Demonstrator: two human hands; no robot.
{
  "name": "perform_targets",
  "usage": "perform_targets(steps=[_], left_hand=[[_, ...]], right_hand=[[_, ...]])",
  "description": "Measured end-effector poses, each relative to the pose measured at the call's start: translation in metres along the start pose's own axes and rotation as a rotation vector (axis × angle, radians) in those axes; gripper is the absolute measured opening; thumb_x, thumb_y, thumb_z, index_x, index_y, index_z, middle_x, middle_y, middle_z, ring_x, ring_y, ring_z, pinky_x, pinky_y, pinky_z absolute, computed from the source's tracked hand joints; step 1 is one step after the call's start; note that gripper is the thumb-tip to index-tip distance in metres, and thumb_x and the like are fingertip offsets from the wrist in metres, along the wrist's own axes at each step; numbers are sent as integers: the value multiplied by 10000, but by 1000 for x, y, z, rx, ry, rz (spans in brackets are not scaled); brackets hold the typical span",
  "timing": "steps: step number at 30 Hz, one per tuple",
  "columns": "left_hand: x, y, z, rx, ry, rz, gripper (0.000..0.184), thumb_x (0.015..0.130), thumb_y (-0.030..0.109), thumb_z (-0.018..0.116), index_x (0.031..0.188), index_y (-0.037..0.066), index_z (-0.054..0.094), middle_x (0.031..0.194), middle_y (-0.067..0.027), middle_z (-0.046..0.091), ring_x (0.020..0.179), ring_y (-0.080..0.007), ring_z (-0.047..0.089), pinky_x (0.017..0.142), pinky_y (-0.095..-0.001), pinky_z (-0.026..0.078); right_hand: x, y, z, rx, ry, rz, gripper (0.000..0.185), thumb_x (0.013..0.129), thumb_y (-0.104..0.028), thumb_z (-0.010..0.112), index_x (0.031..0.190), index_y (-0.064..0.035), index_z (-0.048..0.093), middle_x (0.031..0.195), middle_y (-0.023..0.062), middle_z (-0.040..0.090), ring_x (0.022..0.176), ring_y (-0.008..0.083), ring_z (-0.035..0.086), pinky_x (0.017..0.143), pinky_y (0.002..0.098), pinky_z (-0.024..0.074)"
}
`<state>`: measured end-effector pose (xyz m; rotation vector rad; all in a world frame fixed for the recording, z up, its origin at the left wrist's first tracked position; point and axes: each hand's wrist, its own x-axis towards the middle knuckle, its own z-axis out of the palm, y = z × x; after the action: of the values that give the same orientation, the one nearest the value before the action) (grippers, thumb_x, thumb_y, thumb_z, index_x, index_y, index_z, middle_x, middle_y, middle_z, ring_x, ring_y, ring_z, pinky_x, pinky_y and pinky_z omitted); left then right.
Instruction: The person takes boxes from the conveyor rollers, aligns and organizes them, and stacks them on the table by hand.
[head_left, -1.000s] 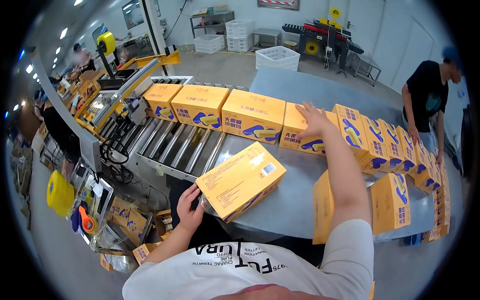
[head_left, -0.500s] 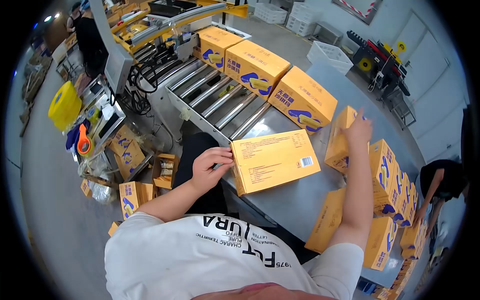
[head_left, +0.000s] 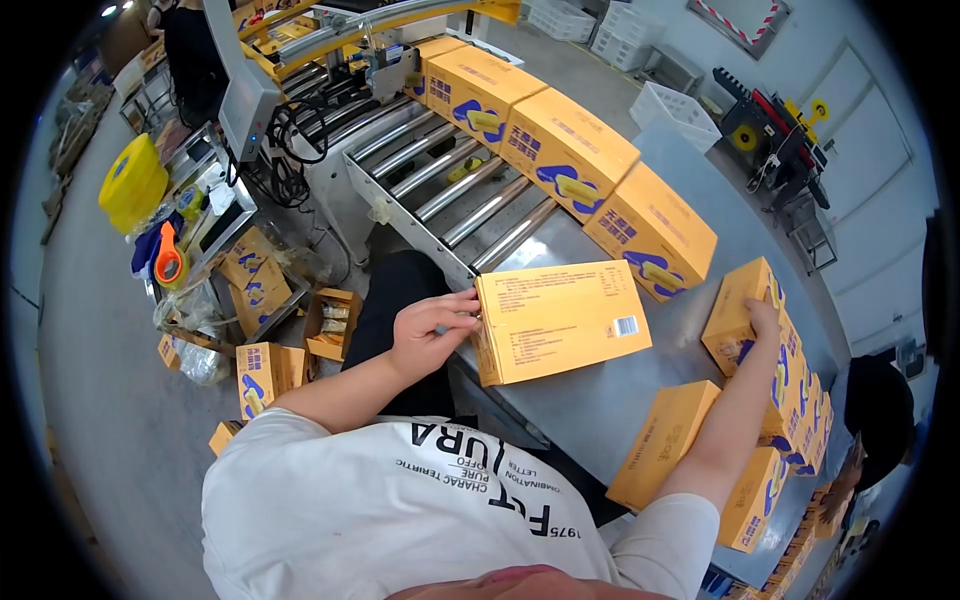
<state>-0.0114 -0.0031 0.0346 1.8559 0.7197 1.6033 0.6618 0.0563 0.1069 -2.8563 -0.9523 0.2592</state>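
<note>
A yellow box, printed side with a barcode facing up, lies tilted at the near edge of the metal table. My left hand is closed at its left end, fingers pressed to the end flap. Over on the right, my right hand grips another yellow box that stands beside a row of similar boxes; some of its fingers are hidden behind the box. Under my right forearm, another yellow box stands on the table.
Several yellow boxes line the far side of the roller conveyor and metal table. A bench with an orange tape dispenser stands left. Another person bends at the right. White crates sit behind.
My right hand has moved right and nearer with its box, bringing it against the row. The boxes along the conveyor have advanced rightward. My left hand stays at its box.
</note>
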Motion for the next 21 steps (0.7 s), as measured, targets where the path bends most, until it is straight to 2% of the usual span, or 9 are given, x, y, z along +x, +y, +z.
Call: perform_targets(steps=[3,4,5,7,10,12,15,18,21], left_hand=[[-4,-1,3,-93,24,-43,131,857,-68,770,960,9,748,1129,-171,755,1158,-314,707,1072,-439,529],[-4,-2,3,-117,29,-46,130,867,-63,765,973,9,748,1137,-174,756,1165,-318,703,1073,-428,528],[-5,-4,4,-144,36,-49,129,877,-57,760,987,9,748,1145,-177,756,1172,-322,699,1073,-416,528],[-10,-6,8,-188,64,-86,121,889,-64,744,991,2,738,1131,-179,759,1166,-309,702,1090,-436,513],[-8,-8,8,-240,74,-106,115,900,-74,729,988,-2,728,1114,-180,762,1156,-292,707,1123,-475,480],[-9,-2,10,-274,71,-117,113,903,-76,724,985,0,723,1103,-178,765,1148,-282,710,1144,-502,454],[-8,4,12,-290,81,-140,126,900,-89,718,985,4,717,1089,-169,766,1126,-264,714,1145,-507,446],[-6,5,9,-205,104,-171,153,887,-117,713,978,6,707,1077,-155,759,1078,-241,711,1070,-437,498],[-3,9,7,-179,102,-210,154,877,-113,728,960,10,687,1041,-137,742,1013,-223,699,957,-361,527]], right_hand=[[42,57,10,22,83,10,880,854,-380,678,1620,-162,302,1552,230,433,1444,407,389,1168,516,316],[23,56,1,6,129,46,848,854,-315,692,1601,-104,350,1473,258,551,1381,390,515,1145,433,407],[-2,44,-6,-62,229,122,821,868,-323,689,1585,-81,371,1468,260,554,1378,381,521,1140,422,413],[-1,47,-1,-130,319,109,744,921,-371,635,1568,-84,402,1512,241,511,1434,385,441,1178,465,349],[22,42,2,52,370,-326,653,1002,-442,554,1542,-89,449,1578,213,447,1517,391,321,1234,530,252],[8,11,4,290,241,-430,691,1026,-528,524,1516,-43,471,1585,218,432,1516,413,302,1231,494,271],[-17,-24,17,182,196,-548,705,1035,-561,504,1530,-61,461,1598,225,407,1513,416,303,1234,485,268],[-26,-42,17,135,141,-571,754,988,-569,580,1560,-99,431,1568,234,436,1517,415,294,1245,472,249],[-81,-66,-15,84,28,-565,929,808,-554,773,1583,-187,416,1524,232,467,1492,420,332,1241,502,243]])
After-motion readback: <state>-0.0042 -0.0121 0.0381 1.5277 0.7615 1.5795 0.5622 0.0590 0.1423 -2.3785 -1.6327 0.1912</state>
